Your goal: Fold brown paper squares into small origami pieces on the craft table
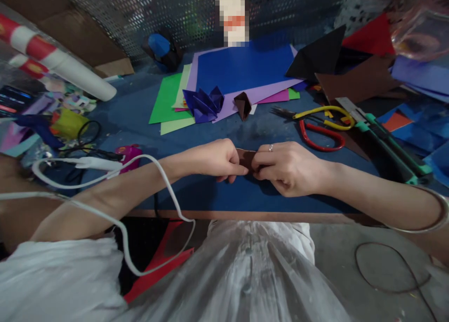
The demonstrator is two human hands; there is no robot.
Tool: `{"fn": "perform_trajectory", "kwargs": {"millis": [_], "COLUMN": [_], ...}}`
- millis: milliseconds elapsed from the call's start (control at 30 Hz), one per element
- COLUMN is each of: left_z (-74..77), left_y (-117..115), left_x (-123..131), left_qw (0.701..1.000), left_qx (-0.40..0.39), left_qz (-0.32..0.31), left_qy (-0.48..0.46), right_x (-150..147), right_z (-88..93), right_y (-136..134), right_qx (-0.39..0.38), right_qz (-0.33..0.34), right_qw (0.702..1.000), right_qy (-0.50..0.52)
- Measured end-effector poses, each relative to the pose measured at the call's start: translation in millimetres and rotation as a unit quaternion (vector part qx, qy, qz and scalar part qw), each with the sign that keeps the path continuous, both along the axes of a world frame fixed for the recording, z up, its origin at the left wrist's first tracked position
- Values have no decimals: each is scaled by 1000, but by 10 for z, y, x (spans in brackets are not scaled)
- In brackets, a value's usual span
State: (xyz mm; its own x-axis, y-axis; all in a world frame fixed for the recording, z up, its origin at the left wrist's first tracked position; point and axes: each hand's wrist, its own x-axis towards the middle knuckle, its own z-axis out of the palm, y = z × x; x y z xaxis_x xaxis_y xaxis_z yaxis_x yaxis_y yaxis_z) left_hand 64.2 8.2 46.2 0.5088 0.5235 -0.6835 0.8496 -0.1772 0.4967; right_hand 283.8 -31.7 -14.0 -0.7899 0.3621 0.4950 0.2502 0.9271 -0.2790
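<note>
A small piece of brown paper [246, 158] is stretched between my two hands, low over the blue table near its front edge. My left hand [220, 159] pinches its left side, thumb along the near edge. On the right side, my right hand [289, 166], with a ring on one finger, grips it with bent fingers; much of the paper is hidden by them. Just beyond lies a folded brown paper piece [242, 106]. Beside that sits a folded dark blue paper shape [203, 104] with several points.
Stacked coloured sheets [242, 69] lie at the back. To the right are red-and-yellow-handled scissors [324, 120], a green-and-black cutter [393, 146] and brown paper [361, 81]. A white cable [168, 191] loops over my left forearm. A white tube [86, 76] leans at left.
</note>
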Motion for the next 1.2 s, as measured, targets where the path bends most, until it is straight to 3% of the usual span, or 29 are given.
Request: {"fn": "perform_trajectory", "kwargs": {"millis": [167, 467, 867, 1200], "left_z": [-46, -35, -35, 10], "left_y": [44, 111, 189, 112], "left_x": [114, 40, -354, -559], "left_qw": [999, 998, 997, 993], "left_qx": [9, -23, -9, 1], "left_qz": [-1, -14, 24, 66], "left_qy": [49, 64, 68, 102], "right_x": [8, 0, -1, 13], "right_z": [-7, -5, 0, 10], "right_y": [7, 11, 7, 2], "right_qx": [-6, -16, -23, -20], "right_qz": [11, 9, 5, 5], "right_qw": [1000, 1000, 1000, 1000], "right_qy": [-3, -1, -5, -16]}}
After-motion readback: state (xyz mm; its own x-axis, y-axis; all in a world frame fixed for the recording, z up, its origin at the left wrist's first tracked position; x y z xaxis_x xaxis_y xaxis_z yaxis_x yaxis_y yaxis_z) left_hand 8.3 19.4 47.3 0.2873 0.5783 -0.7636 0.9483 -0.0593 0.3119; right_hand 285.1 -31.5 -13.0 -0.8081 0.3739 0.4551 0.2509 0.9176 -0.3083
